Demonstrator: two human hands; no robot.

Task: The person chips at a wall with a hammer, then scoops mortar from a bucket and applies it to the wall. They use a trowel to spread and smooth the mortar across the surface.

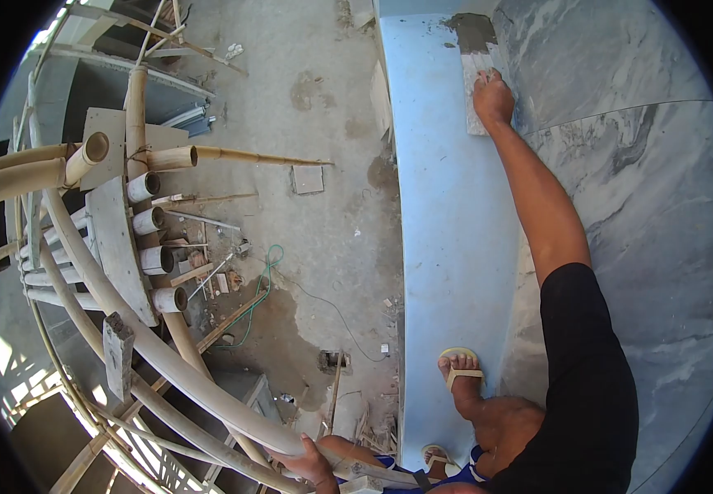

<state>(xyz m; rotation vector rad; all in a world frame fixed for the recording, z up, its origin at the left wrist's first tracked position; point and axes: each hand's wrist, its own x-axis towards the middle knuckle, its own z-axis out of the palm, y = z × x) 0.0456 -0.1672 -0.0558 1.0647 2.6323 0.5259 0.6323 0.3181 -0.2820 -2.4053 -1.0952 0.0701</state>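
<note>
My right hand (493, 97) is stretched far forward and closed on a flat, pale trowel (476, 115). The trowel lies along the light blue ledge (455, 247), beside the grey marbled wall tiles (611, 148). A patch of wet grey mortar (476, 31) spreads on the ledge just past the trowel's far end. Low in the view, my left hand (311, 467) is wrapped round a thick bamboo pole (208, 403). My sandalled foot (460, 366) rests on the ledge.
Bamboo scaffolding with cut pole ends (157, 260) and a board (118, 239) fills the left side. Far below lies a concrete floor (332, 239) with a green hose (267, 284), a small square hole (334, 361) and scattered debris. The ledge's left edge drops off.
</note>
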